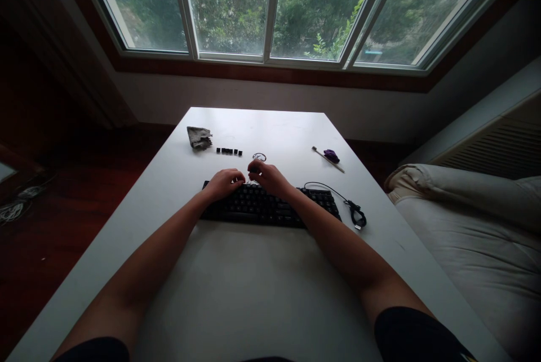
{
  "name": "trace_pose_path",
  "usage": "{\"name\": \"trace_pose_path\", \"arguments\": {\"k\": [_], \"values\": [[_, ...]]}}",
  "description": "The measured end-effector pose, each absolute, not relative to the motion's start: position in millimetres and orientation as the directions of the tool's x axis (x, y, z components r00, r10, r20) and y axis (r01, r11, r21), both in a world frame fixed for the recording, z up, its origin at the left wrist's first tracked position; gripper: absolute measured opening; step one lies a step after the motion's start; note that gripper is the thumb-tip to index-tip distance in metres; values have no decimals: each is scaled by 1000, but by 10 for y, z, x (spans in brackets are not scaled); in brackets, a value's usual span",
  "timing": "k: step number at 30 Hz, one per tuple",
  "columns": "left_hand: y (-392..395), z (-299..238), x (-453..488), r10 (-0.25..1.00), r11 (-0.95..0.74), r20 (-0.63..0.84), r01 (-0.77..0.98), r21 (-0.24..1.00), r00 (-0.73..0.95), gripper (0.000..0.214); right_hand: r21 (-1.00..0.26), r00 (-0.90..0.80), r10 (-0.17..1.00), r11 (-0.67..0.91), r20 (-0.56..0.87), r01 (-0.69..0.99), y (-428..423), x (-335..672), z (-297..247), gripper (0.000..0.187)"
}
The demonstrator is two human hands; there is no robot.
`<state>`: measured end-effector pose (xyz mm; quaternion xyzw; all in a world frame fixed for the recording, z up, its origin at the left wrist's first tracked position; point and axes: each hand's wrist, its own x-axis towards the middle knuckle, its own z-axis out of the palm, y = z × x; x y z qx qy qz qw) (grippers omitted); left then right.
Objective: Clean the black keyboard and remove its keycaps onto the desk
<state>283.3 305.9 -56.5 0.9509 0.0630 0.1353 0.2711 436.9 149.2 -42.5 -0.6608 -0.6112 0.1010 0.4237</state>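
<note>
A black keyboard (249, 207) lies across the white table in front of me. My left hand (226, 182) rests at its upper left part, fingers curled together near the back row; whatever they may hold is hidden. Over the back edge, my right hand (268, 176) pinches a small dark piece (253, 169) between thumb and fingers. Thin light wires show just beneath those fingertips, but where they belong is unclear. Just behind the right hand is a small wire loop (259, 156). Several black keycaps (229, 151) stand in a row beyond the left hand.
A crumpled grey cloth (199, 137) lies at the table's back left. Toward the right are a thin brush (328, 159) and a purple bundle (332, 155). The keyboard's coiled USB cable (357, 215) lies by its right end. A padded seat (460, 226) stands beyond the table.
</note>
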Motion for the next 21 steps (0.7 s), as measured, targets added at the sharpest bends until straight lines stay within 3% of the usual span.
{"name": "trace_pose_path", "arguments": {"k": [21], "values": [[3032, -526, 2821, 190, -851, 212, 53, 523, 959, 16, -636, -42, 930, 283, 366, 718, 1451, 4433, -313, 15]]}}
